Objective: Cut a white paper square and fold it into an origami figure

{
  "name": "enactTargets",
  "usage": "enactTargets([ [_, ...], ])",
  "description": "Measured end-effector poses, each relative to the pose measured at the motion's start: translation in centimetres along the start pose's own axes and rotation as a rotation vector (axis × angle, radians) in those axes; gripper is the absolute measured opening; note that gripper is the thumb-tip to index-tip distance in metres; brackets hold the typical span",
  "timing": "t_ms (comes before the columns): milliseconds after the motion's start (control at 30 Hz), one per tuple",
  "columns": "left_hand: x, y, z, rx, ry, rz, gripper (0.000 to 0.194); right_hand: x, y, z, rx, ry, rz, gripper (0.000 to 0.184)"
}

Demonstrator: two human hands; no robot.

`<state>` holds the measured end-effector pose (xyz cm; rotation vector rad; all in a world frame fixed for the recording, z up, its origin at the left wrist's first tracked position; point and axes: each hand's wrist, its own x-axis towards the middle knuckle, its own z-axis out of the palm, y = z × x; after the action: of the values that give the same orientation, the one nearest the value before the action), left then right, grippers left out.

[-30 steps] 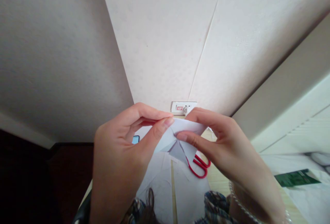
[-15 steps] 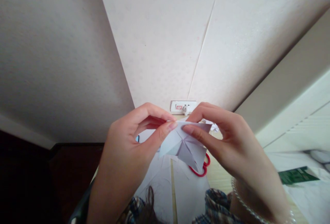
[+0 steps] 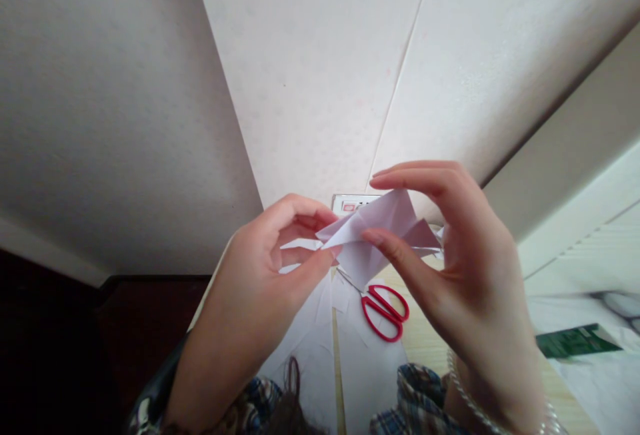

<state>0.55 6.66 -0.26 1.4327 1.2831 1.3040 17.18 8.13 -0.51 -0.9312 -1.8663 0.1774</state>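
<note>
A folded piece of white paper point(image 3: 385, 221) with several creased, pointed flaps is held up between my hands. My left hand point(image 3: 280, 268) pinches its left end between thumb and fingers, and a narrow white point sticks out towards the palm. My right hand point(image 3: 450, 241) is curved around the right side, its thumb laid on the near face. Its upper fingers arch above the paper's top edge, and the lower ones are hidden behind it. Below the paper lie scissors with red handles point(image 3: 385, 311), their blades partly over white paper sheets point(image 3: 370, 361).
A light wooden tabletop point(image 3: 425, 341) is under the sheets. Behind the hands a wall socket point(image 3: 345, 204) is partly covered. A green packet point(image 3: 575, 341) lies at the right on a white surface. Pale walls point(image 3: 310, 88) rise close in front.
My right hand has moved up and right, its fingers spreading from a pinch. The folded paper has turned and its flaps stand wider apart. More of the scissors shows.
</note>
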Motion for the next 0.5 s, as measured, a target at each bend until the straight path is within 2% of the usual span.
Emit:
enactTargets([
  [167, 0.11, -0.4, 0.27, -0.036, -0.132, -0.059, 0.027, 0.02, 0.21, 0.14, -0.044, -0.075, -0.064, 0.021],
  [267, 0.04, -0.44, 0.43, -0.058, -0.153, -0.083, 0.034, 0.03, 0.33, 0.3, -0.082, -0.101, -0.115, 0.021],
  [400, -0.13, -0.04, 0.44, -0.025, -0.105, -0.061, 0.006, -0.02, 0.11, 0.46, -0.084, -0.07, -0.142, 0.028],
  [500, -0.21, 0.33, 0.31, -0.02, 0.047, -0.077, 0.012, 0.09, -0.37, -0.27, -0.049, 0.061, -0.128, 0.033],
])
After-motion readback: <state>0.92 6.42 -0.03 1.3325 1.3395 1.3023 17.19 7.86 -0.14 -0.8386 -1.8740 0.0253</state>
